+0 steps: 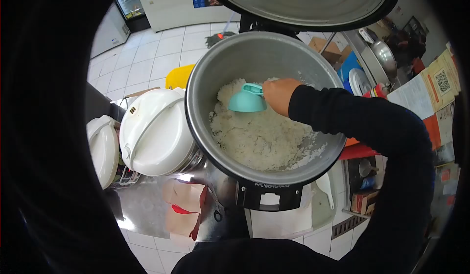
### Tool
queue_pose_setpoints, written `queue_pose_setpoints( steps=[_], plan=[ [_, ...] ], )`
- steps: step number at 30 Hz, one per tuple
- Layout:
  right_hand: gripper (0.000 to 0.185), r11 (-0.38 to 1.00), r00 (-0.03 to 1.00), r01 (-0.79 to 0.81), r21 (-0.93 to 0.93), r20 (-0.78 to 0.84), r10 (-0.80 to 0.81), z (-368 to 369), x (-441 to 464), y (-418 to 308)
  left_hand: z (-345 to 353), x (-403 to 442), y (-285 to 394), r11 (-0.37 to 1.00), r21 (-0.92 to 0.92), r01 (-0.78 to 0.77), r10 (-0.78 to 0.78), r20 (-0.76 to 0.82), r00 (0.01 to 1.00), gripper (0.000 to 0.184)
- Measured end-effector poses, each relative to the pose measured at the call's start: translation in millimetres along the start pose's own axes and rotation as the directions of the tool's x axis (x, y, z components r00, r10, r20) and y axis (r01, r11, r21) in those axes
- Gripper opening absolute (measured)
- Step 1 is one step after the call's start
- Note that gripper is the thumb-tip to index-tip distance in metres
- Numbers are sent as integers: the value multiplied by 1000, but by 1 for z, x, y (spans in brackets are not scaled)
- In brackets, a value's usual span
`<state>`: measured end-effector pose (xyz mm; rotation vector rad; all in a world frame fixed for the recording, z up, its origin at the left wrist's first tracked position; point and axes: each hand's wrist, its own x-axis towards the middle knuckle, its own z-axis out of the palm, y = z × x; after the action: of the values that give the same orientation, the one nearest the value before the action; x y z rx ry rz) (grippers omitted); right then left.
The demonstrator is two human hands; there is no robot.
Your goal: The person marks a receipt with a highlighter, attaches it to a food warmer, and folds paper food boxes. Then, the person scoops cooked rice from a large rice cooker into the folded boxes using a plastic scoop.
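My right hand (281, 95) reaches in from the right, its fingers closed around the handle of a teal scoop (247, 102). The scoop is over the cooked rice (259, 139), with its rounded side visible; whether it touches the rice I cannot tell. White rice covers the bottom of a large grey metal rice cooker pot (205, 68), and some grains stick to its inner wall. Behind the pot, the cooker's round lid (303, 0) stands raised. My left hand is not in view.
Two white-lidded cookers (156, 132) stand left of the pot on a metal counter (147, 195). Scissors (217, 213) lie beside an opened paper box (183, 200) near the front. A white spatula (325, 191) is at the pot's front right. Freezers (181, 10) stand across the tiled floor.
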<state>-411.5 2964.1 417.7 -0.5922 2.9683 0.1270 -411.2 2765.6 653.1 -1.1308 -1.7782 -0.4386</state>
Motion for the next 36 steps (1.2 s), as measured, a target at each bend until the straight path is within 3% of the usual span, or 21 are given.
queue_pose_setpoints(
  steps=[6, 13, 17, 20, 23, 26, 29, 32, 36],
  plan=[
    [12, 997, 988, 68, 48, 133, -74, 16, 3, -11, -23, -128, 54, 983, -152, 102, -88, 98, 991, 33],
    [15, 980, 924, 70, 184, 359, -134, 51, -5, -40, -30, -173, 71, 966, -197, 167, -144, 126, 981, 33],
    [30, 952, 760, 165, 257, 582, -289, 57, 2, -39, -32, -178, 77, 959, -226, 173, -148, 121, 982, 32],
    [42, 949, 597, -181, 257, 796, -102, 44, 0, -45, -34, -177, 82, 959, -226, 170, -147, 115, 982, 32],
    [46, 921, 531, -237, 310, 835, -144, 41, -6, -37, -36, -176, 84, 959, -232, 162, -138, 115, 984, 32],
    [43, 891, 520, -266, 369, 833, -190, 25, -10, -24, -39, -172, 85, 961, -230, 150, -128, 109, 986, 32],
    [28, 976, 790, 141, 167, 575, -212, -2, 0, -15, -37, -168, 83, 961, -236, 145, -121, 113, 986, 32],
    [15, 983, 977, 176, 46, 111, -180, 1, -19, -25, -37, -166, 86, 962, -238, 137, -113, 114, 987, 31],
    [14, 991, 985, 130, 44, 105, -134, 0, -19, -22, -36, -172, 94, 959, -247, 140, -113, 124, 986, 31]
  ],
)
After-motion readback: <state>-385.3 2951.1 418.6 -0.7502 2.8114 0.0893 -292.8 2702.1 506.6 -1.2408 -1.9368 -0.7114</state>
